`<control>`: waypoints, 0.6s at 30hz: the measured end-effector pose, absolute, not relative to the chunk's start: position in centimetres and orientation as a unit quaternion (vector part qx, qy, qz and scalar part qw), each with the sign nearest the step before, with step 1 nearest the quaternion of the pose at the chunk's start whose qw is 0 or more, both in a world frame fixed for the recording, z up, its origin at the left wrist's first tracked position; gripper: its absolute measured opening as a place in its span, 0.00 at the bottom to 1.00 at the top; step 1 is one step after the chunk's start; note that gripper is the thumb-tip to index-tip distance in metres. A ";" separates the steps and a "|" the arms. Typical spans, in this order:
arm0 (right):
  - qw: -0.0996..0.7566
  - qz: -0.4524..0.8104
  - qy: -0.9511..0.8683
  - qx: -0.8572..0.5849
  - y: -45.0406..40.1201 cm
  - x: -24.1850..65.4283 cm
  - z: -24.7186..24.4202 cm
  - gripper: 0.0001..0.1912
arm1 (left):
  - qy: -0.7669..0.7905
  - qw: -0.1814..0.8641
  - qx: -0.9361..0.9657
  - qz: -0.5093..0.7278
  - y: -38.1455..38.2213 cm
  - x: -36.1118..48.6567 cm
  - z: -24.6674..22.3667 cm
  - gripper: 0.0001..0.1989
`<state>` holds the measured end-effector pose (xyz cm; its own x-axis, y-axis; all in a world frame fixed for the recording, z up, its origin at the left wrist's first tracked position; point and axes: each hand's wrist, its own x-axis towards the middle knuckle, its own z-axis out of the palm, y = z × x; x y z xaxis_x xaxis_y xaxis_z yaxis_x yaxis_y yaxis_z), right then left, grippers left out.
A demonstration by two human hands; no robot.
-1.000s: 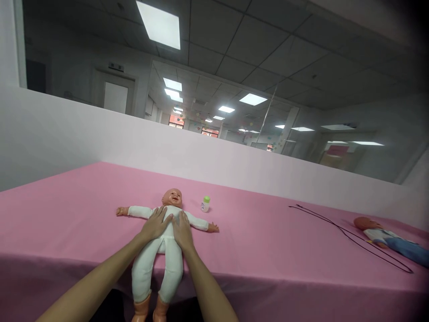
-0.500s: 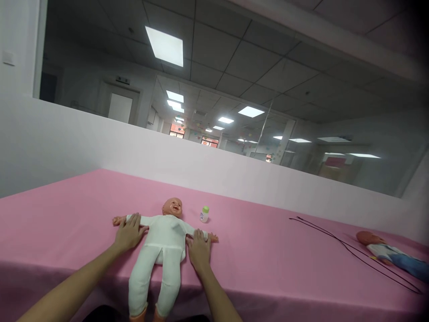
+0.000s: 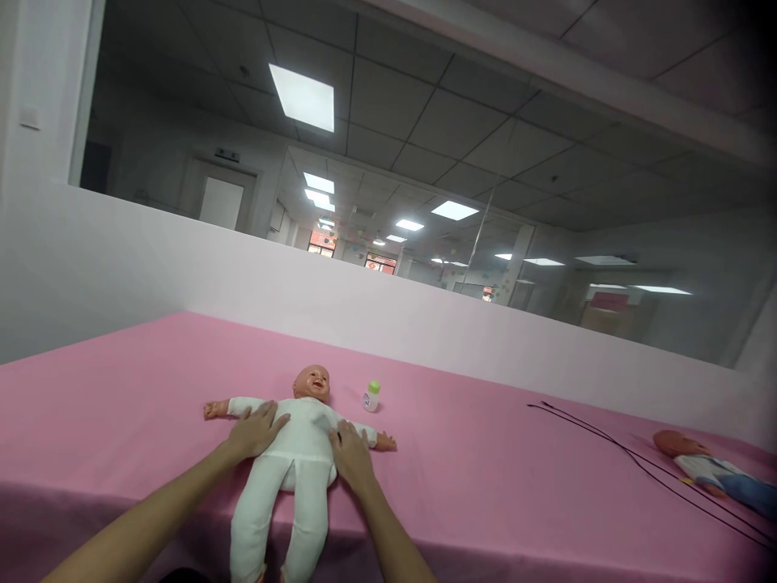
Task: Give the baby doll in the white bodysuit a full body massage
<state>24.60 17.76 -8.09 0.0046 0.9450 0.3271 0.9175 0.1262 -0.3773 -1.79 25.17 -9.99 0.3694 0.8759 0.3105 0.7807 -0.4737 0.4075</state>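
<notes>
A baby doll (image 3: 303, 437) in white clothes lies face up on the pink-covered table (image 3: 461, 453), arms spread and legs toward me. My left hand (image 3: 258, 429) rests at the doll's armpit and chest side, on the left of the picture, fingers extended. On the other side, my right hand (image 3: 352, 455) lies against the chest and upper arm, its fingers stretched out too. Neither hand grasps anything. A small bottle with a green cap (image 3: 371, 397) stands beside the doll's head, to the right.
Another doll (image 3: 716, 470) in white and blue lies at the table's far right. A thin dark cord (image 3: 625, 448) stretches across the cloth near it. Behind the table rises a white wall (image 3: 376, 312) with a wide glass window above.
Both my hands have slid inward from the doll's arms to the sides of its chest. The camera view has shifted slightly, so the scene sits a little lower.
</notes>
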 end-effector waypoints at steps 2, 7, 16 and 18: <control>0.214 -0.038 -0.714 -0.665 17.3 26.5 -7.8 0.25 | 0.517 0.034 0.828 0.215 25.3 -4.1 -9.7 0.30; 0.191 -0.102 -0.668 -0.712 16.5 31.9 -6.2 0.23 | 0.596 -0.037 0.779 0.189 26.8 -10.9 -8.5 0.21; 0.323 0.156 -0.500 -0.788 18.3 34.8 -6.3 0.16 | 0.584 0.184 0.755 0.236 28.5 -16.0 -7.6 0.09; 0.370 0.207 -0.495 -0.758 18.7 34.3 -7.0 0.15 | 0.559 0.248 0.736 0.291 28.2 -15.4 -6.8 0.11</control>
<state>34.33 18.71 -6.99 0.4243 0.9040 0.0524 0.5971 -0.2358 -0.7667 -15.38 28.18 -6.83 0.2067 0.9667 0.1509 0.6776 -0.2527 0.6906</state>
